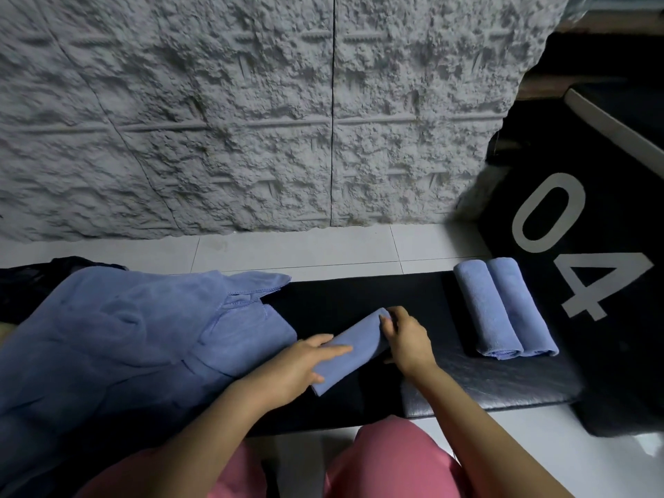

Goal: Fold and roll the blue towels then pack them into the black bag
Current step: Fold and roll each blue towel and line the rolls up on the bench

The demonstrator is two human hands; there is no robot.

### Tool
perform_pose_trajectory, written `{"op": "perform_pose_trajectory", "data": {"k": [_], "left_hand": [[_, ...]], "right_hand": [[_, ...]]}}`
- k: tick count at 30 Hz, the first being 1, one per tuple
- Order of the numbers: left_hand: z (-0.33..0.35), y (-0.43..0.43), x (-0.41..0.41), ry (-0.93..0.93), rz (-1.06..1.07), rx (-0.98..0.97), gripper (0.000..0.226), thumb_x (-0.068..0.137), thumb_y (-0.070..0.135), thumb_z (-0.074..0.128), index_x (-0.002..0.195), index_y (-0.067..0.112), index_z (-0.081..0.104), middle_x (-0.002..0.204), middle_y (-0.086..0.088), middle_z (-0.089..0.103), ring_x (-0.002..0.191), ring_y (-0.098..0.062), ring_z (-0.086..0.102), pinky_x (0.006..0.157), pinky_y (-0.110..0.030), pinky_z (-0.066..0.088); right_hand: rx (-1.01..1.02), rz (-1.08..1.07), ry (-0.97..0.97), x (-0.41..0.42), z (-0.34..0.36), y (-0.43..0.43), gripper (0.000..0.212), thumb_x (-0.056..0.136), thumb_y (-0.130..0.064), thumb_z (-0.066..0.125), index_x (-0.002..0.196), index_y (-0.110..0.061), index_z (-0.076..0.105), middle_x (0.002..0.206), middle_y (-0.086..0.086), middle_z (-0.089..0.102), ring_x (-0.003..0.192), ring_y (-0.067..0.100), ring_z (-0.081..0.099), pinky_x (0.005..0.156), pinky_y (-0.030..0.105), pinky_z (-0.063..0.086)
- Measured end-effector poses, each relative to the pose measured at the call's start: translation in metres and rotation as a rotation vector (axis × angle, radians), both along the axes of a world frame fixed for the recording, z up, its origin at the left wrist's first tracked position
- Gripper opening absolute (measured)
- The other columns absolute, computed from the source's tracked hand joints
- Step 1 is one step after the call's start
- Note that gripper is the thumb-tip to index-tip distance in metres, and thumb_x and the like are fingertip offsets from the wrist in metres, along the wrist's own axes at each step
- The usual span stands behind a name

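A folded blue towel lies slanted on the black mat in front of me. My left hand rests on its near end, thumb under the edge and fingers laid flat over it. My right hand curls its fingers round the far end of the same towel. Two rolled blue towels lie side by side on the mat's right part. A heap of loose blue towels covers the left. A black bag shows partly behind the heap at far left.
A rough grey wall panel stands right behind the mat. A large black item with a white "04" sits at the right. White floor tiles run between wall and mat. My pink-clad knees are at the bottom.
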State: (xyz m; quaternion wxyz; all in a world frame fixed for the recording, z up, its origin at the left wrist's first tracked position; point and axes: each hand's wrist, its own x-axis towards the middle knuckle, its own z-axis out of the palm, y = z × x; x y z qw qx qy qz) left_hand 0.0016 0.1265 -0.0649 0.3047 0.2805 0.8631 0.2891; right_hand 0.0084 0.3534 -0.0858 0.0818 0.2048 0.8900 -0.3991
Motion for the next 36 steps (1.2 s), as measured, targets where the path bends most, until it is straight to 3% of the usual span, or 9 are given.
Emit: {"op": "perform_pose_trajectory", "data": {"k": [4,7,10,15,20,25,30,33,36], "left_hand": [[0.004,0.029,0.002,0.008,0.163,0.080,0.064,0.083,0.013,0.067,0.136,0.038,0.041,0.135,0.010,0.044,0.123,-0.005,0.043,0.099,-0.013,0.035],[0.005,0.078,-0.001,-0.003,0.304,0.101,0.063,0.076,0.016,0.072,0.130,0.032,0.043,0.124,-0.001,0.048,0.110,-0.015,0.049,0.090,-0.022,0.041],[0.008,0.137,-0.004,-0.041,0.404,0.109,0.062,0.075,0.014,0.072,0.128,0.027,0.041,0.116,-0.004,0.044,0.098,-0.017,0.046,0.079,-0.021,0.038],[0.013,0.215,-0.007,-0.064,0.500,0.084,0.059,0.077,0.011,0.071,0.126,0.023,0.039,0.110,-0.003,0.035,0.092,-0.020,0.046,0.082,-0.026,0.042],[0.012,0.256,-0.006,-0.081,0.560,0.102,0.063,0.076,0.016,0.072,0.127,0.024,0.037,0.121,-0.008,0.047,0.106,-0.026,0.055,0.085,-0.028,0.045],[0.009,0.260,0.003,-0.026,0.655,0.078,0.061,0.075,0.015,0.074,0.121,0.019,0.034,0.112,-0.002,0.054,0.096,-0.024,0.058,0.077,-0.029,0.046],[0.003,0.257,0.014,0.115,0.490,-0.038,0.029,0.089,0.030,0.056,0.116,0.020,0.048,0.120,-0.003,0.056,0.098,-0.026,0.061,0.089,-0.034,0.047],[0.010,0.256,0.008,0.084,0.453,-0.116,0.059,0.079,0.029,0.070,0.129,0.025,0.039,0.129,-0.002,0.040,0.120,-0.026,0.040,0.088,-0.035,0.045],[0.017,0.249,-0.002,0.008,0.432,-0.123,0.065,0.078,0.029,0.070,0.135,0.030,0.038,0.135,0.000,0.034,0.123,-0.027,0.033,0.094,-0.036,0.044]], "right_hand": [[0.055,-0.008,0.220,0.009,0.017,0.023,0.042,0.095,-0.035,0.051,0.134,-0.020,0.045,0.126,0.007,0.045,0.101,0.025,0.055,0.086,0.044,0.052],[0.377,-0.048,0.360,0.018,0.028,0.066,0.039,0.089,-0.024,0.062,0.125,-0.013,0.053,0.133,0.012,0.046,0.113,0.034,0.045,0.097,0.043,0.040],[0.599,-0.222,0.257,0.026,0.034,0.115,0.048,0.080,-0.028,0.070,0.122,-0.010,0.053,0.142,0.020,0.039,0.125,0.044,0.034,0.100,0.054,0.034],[0.501,-0.240,-0.174,0.042,0.037,0.161,0.083,0.075,-0.069,0.054,0.141,-0.028,0.025,0.151,0.012,0.026,0.133,0.039,0.029,0.107,0.052,0.025],[0.403,-0.206,-0.159,0.044,0.033,0.162,0.079,0.078,-0.065,0.055,0.140,-0.029,0.021,0.147,0.008,0.031,0.127,0.035,0.036,0.103,0.049,0.029],[0.353,-0.219,-0.141,0.046,0.030,0.161,0.079,0.080,-0.060,0.056,0.142,-0.028,0.019,0.147,0.007,0.029,0.126,0.035,0.035,0.101,0.049,0.031],[0.342,-0.220,-0.139,0.045,0.029,0.160,0.079,0.080,-0.059,0.057,0.141,-0.029,0.019,0.146,0.008,0.030,0.124,0.035,0.036,0.100,0.050,0.033],[0.340,-0.219,-0.171,0.043,0.032,0.163,0.080,0.077,-0.063,0.058,0.140,-0.030,0.019,0.147,0.008,0.029,0.126,0.036,0.034,0.102,0.051,0.031],[0.483,-0.214,-0.180,0.039,0.039,0.160,0.084,0.074,-0.072,0.052,0.141,-0.031,0.020,0.153,0.009,0.020,0.136,0.038,0.022,0.109,0.056,0.020]]}}
